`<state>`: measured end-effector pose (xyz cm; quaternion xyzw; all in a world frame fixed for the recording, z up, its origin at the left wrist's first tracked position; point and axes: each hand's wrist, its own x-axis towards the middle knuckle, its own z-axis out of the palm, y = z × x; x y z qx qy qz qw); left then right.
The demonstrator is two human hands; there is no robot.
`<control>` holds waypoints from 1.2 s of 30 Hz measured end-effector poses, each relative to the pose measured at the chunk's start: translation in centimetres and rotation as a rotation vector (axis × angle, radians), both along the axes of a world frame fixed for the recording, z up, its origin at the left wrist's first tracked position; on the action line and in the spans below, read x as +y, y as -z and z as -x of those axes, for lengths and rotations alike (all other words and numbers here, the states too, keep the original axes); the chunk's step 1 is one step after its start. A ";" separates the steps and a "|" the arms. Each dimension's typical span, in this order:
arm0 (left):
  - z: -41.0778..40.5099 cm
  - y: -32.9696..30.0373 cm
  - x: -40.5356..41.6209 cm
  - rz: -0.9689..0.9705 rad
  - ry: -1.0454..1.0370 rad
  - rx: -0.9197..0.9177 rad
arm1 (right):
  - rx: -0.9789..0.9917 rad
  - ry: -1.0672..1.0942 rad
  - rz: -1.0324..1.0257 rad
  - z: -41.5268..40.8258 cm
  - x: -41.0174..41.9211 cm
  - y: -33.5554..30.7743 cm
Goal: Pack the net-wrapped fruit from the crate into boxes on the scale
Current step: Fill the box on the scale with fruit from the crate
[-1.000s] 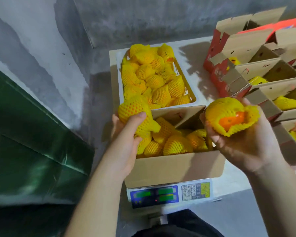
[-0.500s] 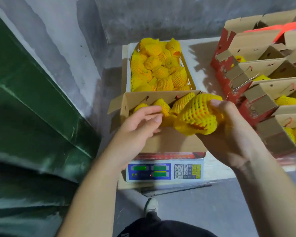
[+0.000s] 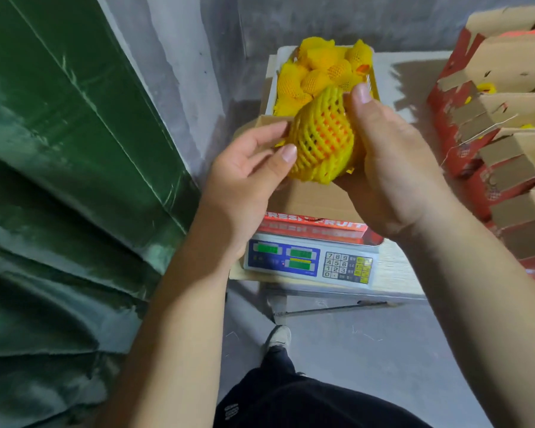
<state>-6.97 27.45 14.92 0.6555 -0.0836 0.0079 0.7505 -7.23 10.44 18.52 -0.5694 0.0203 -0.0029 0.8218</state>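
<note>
A green tarpaulin [image 3: 59, 180] is hanging in folds along the left side, against a grey concrete wall [image 3: 173, 57]. Next to it, the left hand [image 3: 244, 180] is reaching in with its palm up; its fingers [image 3: 288, 154] are only loosely bent, and the thumb tip is touching the left side of a net-wrapped fruit [image 3: 322, 140]. This hand is not closing around the fruit. The fruit, orange under yellow foam net, is being held above the cardboard box [image 3: 309, 200], which is sitting on the digital scale [image 3: 309, 264]. The scale is standing at the front edge of the counter [image 3: 396, 273], with its green displays and keypad facing the person. Behind the box, the crate [image 3: 372, 76] is lying on the counter, holding more wrapped fruits [image 3: 315, 78]. The right hand [image 3: 393, 168] is gripping the fruit from the right side, with the thumb lying over its top and the other fingers hidden underneath. At the far right, red and brown cartons [image 3: 501, 143] with open flaps are standing in a row, and a little yellow is showing inside some. Below, a shoe [image 3: 278, 336] is standing on the grey floor [image 3: 368, 350].
</note>
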 end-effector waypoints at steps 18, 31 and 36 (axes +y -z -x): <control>1.4 3.8 0.2 0.101 -0.123 0.526 | 0.157 -0.008 0.096 1.2 2.6 5.6; 0.6 3.1 2.5 -0.052 -0.216 0.513 | -0.224 -0.033 1.308 -11.1 -2.6 3.7; 0.2 3.1 2.9 -0.095 -0.217 0.484 | -0.203 0.187 1.097 -9.6 -3.9 5.7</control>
